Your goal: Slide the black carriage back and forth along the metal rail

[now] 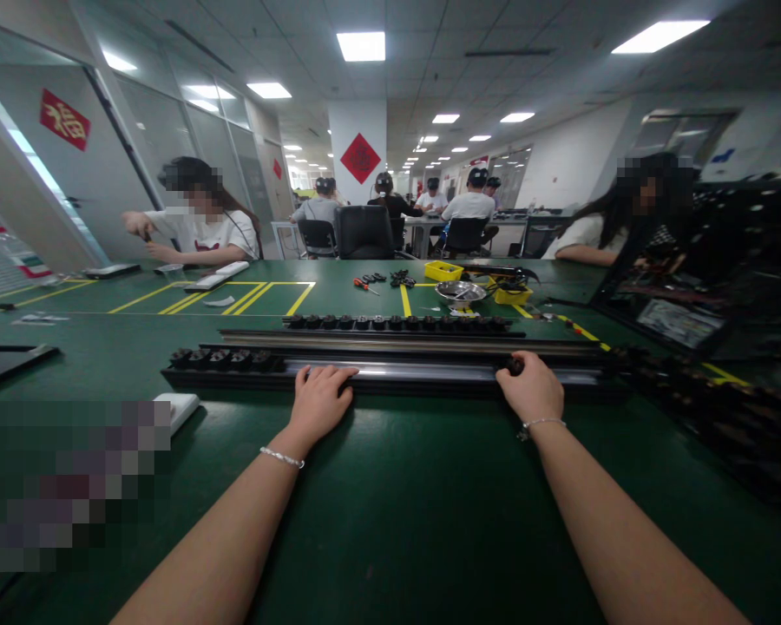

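Observation:
A long dark rail (423, 372) with a shiny inner strip lies crosswise in front of me. Several round black parts (218, 358) stand in a row at its left end. My left hand (322, 399) lies over the rail's near edge, fingers stretched out and holding nothing. Toward the rail's right end, my right hand (534, 389) pinches a small black part (514, 366), largely covered by the fingers. Whether that part touches the rail, I cannot tell. Just behind lies another rail (377, 335), with a further row of black parts (397, 322) beyond it.
Many dark parts (709, 399) are heaped at right. Farther back sit a metal bowl (460, 293), yellow bins (443, 271) and an orange-handled screwdriver (366, 286). White boxes (218, 276) lie on the green table (390, 521). People sit across at left and right.

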Demonstrator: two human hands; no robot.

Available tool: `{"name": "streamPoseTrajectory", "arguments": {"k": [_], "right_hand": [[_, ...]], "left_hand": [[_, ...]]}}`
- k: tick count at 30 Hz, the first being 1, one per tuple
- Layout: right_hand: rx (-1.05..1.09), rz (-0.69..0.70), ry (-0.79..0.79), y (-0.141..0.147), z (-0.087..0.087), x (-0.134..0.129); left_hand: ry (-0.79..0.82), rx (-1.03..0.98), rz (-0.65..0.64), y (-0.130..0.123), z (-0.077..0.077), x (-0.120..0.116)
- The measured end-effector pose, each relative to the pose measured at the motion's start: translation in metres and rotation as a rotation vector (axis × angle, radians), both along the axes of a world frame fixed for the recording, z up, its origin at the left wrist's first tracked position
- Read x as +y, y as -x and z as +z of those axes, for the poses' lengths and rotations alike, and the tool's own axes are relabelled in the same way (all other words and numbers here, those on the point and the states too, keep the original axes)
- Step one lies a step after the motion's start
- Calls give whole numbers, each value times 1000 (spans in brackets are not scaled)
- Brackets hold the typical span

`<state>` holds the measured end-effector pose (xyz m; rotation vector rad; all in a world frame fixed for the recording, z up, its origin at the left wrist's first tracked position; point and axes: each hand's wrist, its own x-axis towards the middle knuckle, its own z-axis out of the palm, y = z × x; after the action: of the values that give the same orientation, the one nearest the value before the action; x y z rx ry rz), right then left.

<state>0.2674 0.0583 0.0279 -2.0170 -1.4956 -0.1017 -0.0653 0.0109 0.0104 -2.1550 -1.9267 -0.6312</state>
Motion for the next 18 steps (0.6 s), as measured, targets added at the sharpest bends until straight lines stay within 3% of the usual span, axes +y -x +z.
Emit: {"name": "streamPoseTrajectory", "arguments": {"k": [18], "right_hand": [[-14,-3,-7,-1,0,-1]], "left_hand": [[-2,-9,1,0,-1,0]]}}
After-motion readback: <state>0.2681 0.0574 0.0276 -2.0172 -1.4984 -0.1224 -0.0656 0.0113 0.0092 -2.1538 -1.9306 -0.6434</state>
